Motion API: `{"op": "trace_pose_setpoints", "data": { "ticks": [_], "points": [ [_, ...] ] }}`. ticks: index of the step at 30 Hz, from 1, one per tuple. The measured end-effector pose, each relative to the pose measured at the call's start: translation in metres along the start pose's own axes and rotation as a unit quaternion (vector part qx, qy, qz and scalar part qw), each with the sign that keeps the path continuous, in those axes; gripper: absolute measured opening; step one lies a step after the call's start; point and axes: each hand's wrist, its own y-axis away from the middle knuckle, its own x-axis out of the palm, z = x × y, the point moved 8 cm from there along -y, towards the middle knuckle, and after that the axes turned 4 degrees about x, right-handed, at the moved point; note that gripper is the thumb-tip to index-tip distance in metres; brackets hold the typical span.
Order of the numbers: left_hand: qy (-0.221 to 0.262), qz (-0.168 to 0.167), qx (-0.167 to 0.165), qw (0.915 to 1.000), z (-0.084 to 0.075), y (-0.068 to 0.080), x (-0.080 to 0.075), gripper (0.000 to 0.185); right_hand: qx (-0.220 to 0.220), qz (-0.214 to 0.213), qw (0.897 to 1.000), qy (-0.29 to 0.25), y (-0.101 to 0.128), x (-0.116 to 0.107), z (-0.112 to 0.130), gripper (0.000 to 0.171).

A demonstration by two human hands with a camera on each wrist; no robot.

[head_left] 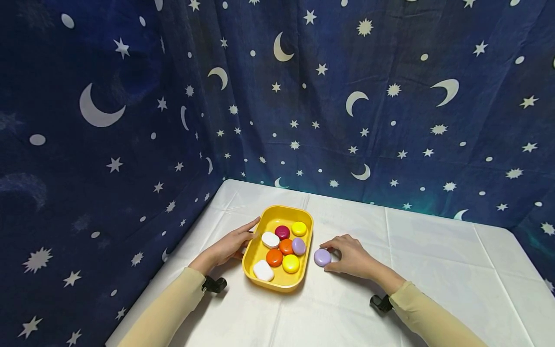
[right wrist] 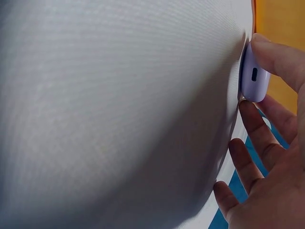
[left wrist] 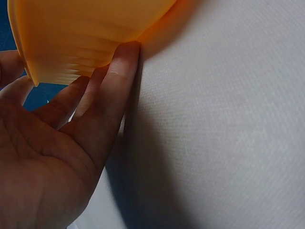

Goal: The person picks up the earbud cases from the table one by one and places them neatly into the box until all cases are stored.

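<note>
So the left hand [head_left: 230,246] is flat against the outer wall of the yellow tray [head_left: 260,250] at its 9 o'clock side, fingers straight, not gripping anything. The tray's got colored round cases in it plus two white ones. At the tray's 3 o'clock, just beside it on the white tablecloth [head_left: 425,270], the right hand [head_left: 353,256] pinches a lilac case [head_left: 322,257] between thumb and fingertips.

tray [head_left: 277,284] yellow | cases inside: white, maroon, yellow, orange, lilac | case on cloth [head_left: 322,257] lilac | tablecloth [head_left: 433,270] white | backdrop [head_left: 130,120] navy, pale moons and stars | sleeves [head_left: 169,308] apparently beige
</note>
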Motion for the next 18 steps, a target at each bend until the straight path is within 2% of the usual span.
{"op": "trace_pose_setpoints", "data": {
  "ticks": [13,18],
  "points": [
    [-0.001,-0.002,0.0,1.0,0.001,0.0,-0.001,0.063,-0.003,-0.008,1.0,-0.009,0.0,0.001,-0.001,0.052],
    [-0.006,-0.003,-0.001,1.0,0.001,0.0,-0.001,0.063,-0.019,-0.027,0.999,-0.016,0.004,-0.01,0.002,0.051]
  ]
}}
